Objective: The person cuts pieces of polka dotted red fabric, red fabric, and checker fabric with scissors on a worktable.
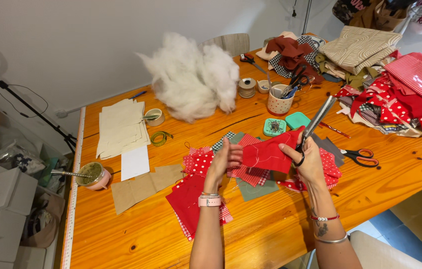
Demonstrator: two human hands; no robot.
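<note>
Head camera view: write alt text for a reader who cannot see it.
Two hands hold a red fabric piece above a wooden table: the left hand pinches its edge, and the right hand grips scissors. Red polka-dot scraps, white stuffing and folded fabrics lie about.

Table (270,229) centre: fabric piece (266,155) held up between left hand (223,162) at 9 o'clock and right hand (309,162) at 3, scissors (315,124) in the right, cut squares (206,192) lying under both. Stuffing (191,77) at 12, paper stack (120,127) at 10, mug (93,174) at 9. Cup (279,102) and pin dish (274,127) at 1, fabric heap (395,94) at 2, spare scissors (360,157) at 3.
</note>
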